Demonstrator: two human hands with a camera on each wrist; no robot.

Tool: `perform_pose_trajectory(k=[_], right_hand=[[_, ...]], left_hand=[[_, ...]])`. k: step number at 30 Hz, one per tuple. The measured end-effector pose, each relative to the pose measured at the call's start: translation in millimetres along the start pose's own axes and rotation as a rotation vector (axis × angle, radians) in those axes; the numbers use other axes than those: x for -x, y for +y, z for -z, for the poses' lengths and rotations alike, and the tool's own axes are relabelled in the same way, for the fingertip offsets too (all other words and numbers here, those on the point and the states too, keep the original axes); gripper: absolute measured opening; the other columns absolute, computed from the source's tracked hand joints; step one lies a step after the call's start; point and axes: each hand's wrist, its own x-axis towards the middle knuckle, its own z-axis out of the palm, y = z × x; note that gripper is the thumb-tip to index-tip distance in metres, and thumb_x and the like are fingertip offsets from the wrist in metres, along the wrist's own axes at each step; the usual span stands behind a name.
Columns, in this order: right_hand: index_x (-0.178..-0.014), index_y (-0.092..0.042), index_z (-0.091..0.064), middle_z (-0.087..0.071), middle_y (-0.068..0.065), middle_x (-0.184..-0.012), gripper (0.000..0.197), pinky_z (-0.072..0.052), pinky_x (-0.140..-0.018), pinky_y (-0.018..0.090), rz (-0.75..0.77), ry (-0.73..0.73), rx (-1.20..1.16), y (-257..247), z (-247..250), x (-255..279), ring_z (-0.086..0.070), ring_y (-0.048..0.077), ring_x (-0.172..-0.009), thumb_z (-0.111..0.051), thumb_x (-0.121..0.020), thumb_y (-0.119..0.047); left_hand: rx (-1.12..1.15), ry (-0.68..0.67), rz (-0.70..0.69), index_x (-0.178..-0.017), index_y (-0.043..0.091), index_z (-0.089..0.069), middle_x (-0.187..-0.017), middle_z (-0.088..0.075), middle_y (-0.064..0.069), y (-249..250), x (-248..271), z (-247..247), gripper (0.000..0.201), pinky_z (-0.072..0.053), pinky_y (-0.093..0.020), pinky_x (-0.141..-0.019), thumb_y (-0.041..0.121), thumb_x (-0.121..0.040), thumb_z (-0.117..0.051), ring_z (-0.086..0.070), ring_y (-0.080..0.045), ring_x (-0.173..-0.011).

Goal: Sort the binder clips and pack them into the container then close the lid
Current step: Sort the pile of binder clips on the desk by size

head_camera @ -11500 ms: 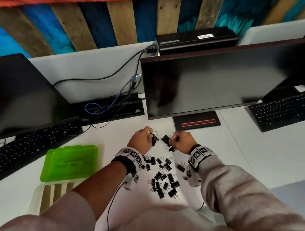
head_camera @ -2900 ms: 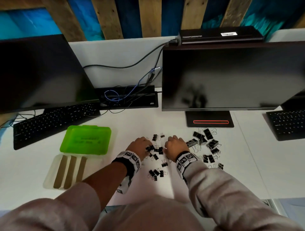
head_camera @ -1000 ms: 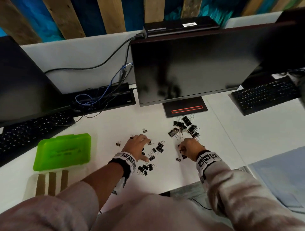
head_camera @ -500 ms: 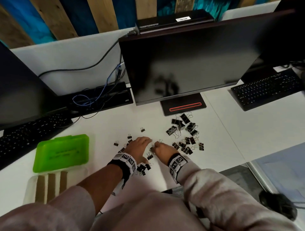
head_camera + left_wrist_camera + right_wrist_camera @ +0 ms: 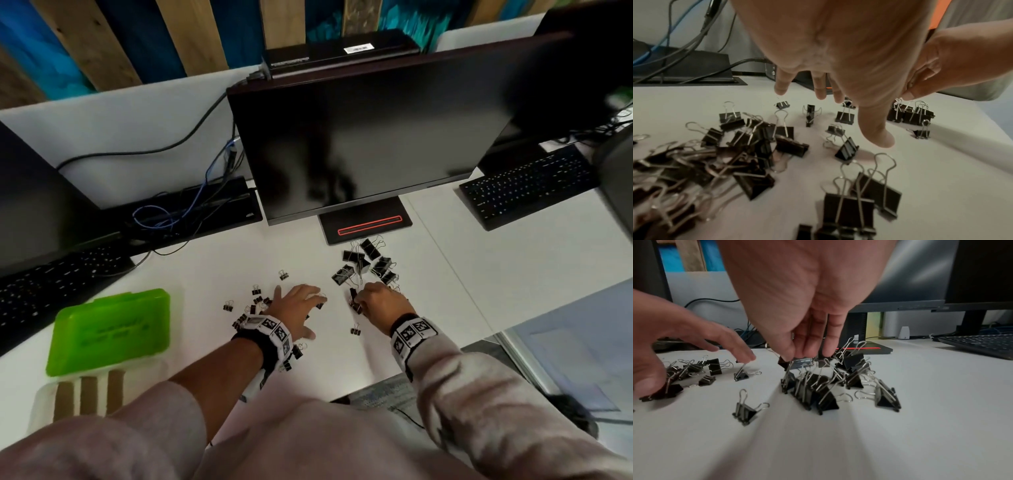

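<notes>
Black binder clips lie in groups on the white desk (image 5: 479, 274). Large clips (image 5: 366, 262) sit near the monitor foot, and small clips (image 5: 251, 303) (image 5: 740, 146) are scattered to the left. My left hand (image 5: 298, 305) (image 5: 859, 104) hovers flat over the small clips with fingers spread, holding nothing. My right hand (image 5: 363, 299) (image 5: 805, 353) pinches one binder clip (image 5: 803, 362) at the top of a heap of mid-sized clips (image 5: 818, 391). The green lid (image 5: 109, 329) lies at the left, with the pale divided container (image 5: 44, 401) in front of it.
A dark monitor (image 5: 359, 130) on its base (image 5: 366, 228) stands just behind the clips. Keyboards lie at the far left (image 5: 51, 284) and far right (image 5: 524, 185). Cables and a black tray (image 5: 191, 212) run along the back. The desk's front edge is close to my right forearm.
My right hand has moved right, away from the left hand, onto the mid-sized clips and pinched one. My left hand stays spread over the small clips.
</notes>
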Motion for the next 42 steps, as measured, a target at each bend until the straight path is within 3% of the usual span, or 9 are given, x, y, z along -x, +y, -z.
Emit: perform_pose_trajectory(k=[7, 10, 13, 17, 22, 27, 31, 36, 42], right_hand=[[-0.100, -0.015, -0.068, -0.061, 0.005, -0.105, 0.023, -0.047, -0.079, 0.034, 0.005, 0.067, 0.021, -4, -8, 8, -0.054, 0.026, -0.105, -0.050, -0.087, -0.012], [-0.099, -0.012, -0.069, -0.062, 0.006, -0.104, 0.024, -0.048, -0.083, 0.039, 0.099, 0.025, 0.102, -9, -7, 4, -0.054, 0.029, -0.105, -0.055, -0.080, -0.007], [-0.088, -0.010, -0.069, -0.062, 0.007, -0.099, 0.021, -0.050, -0.075, 0.041, 0.193, -0.057, 0.275, -16, -9, 2, -0.058, 0.029, -0.096, -0.060, -0.070, -0.006], [-0.095, -0.008, -0.067, -0.056, 0.010, -0.112, 0.022, -0.047, -0.084, 0.043, 0.217, -0.103, 0.355, -23, -11, 2, -0.053, 0.031, -0.106, -0.056, -0.075, -0.008], [-0.084, -0.021, -0.069, -0.058, 0.005, -0.104, 0.021, -0.049, -0.077, 0.040, 0.166, -0.049, 0.283, -20, -6, 5, -0.059, 0.027, -0.095, -0.067, -0.065, -0.012], [-0.109, -0.021, -0.056, -0.055, 0.000, -0.115, 0.027, -0.049, -0.079, 0.036, 0.157, -0.216, 0.091, -19, -10, 18, -0.060, 0.027, -0.101, -0.050, -0.086, -0.034], [-0.097, -0.017, -0.060, -0.058, 0.005, -0.107, 0.015, -0.048, -0.082, 0.034, 0.144, -0.364, 0.006, -19, -21, 18, -0.059, 0.027, -0.100, -0.052, -0.086, -0.023], [-0.109, -0.014, -0.059, -0.065, 0.007, -0.103, 0.022, -0.049, -0.087, 0.030, 0.110, -0.279, -0.200, -39, -27, 4, -0.061, 0.023, -0.095, -0.058, -0.088, -0.019], [-0.140, -0.014, -0.022, -0.065, 0.020, -0.104, 0.060, -0.052, -0.080, 0.036, 0.017, -0.223, -0.283, -72, -34, -23, -0.064, 0.032, -0.093, -0.051, -0.087, -0.011]], left_hand=[[0.028, -0.039, 0.005, -0.138, 0.031, -0.035, -0.148, -0.030, 0.009, -7, 10, -1, 0.072, -0.003, -0.055, -0.116, 0.028, -0.077, -0.073, -0.023, -0.015, -0.139], [0.042, 0.030, 0.000, -0.134, 0.028, -0.039, -0.140, -0.043, 0.006, -11, 14, 3, 0.066, -0.017, -0.041, -0.115, 0.026, -0.077, -0.073, -0.036, -0.019, -0.131], [0.154, 0.114, 0.062, -0.128, 0.026, -0.039, -0.126, -0.055, 0.009, -15, 16, 3, 0.066, -0.038, -0.032, -0.102, 0.020, -0.074, -0.076, -0.050, -0.018, -0.116], [0.195, 0.148, 0.117, -0.135, 0.024, -0.031, -0.124, -0.057, 0.008, -18, 21, 5, 0.077, -0.044, -0.029, -0.093, 0.012, -0.073, -0.075, -0.054, -0.017, -0.104], [0.152, 0.153, 0.157, -0.145, 0.024, -0.019, -0.137, -0.045, 0.003, -31, 28, 4, 0.096, -0.034, -0.033, -0.107, 0.023, -0.070, -0.080, -0.041, -0.019, -0.126], [0.132, 0.109, 0.221, -0.145, 0.027, -0.016, -0.148, -0.029, 0.002, -46, 39, 3, 0.099, -0.037, -0.042, -0.106, 0.025, -0.070, -0.080, -0.032, -0.020, -0.134], [0.171, 0.094, 0.244, -0.146, 0.027, -0.016, -0.150, -0.025, 0.002, -50, 44, 2, 0.095, -0.037, -0.042, -0.106, 0.024, -0.074, -0.077, -0.031, -0.019, -0.135], [0.288, 0.133, 0.244, -0.146, 0.028, -0.016, -0.150, -0.024, 0.004, -51, 50, 3, 0.098, -0.040, -0.037, -0.104, 0.016, -0.072, -0.078, -0.036, -0.019, -0.133], [0.213, 0.188, 0.268, -0.144, 0.027, -0.022, -0.148, -0.026, 0.006, -68, 61, 1, 0.102, -0.036, -0.038, -0.106, 0.024, -0.063, -0.084, -0.031, -0.018, -0.132]])
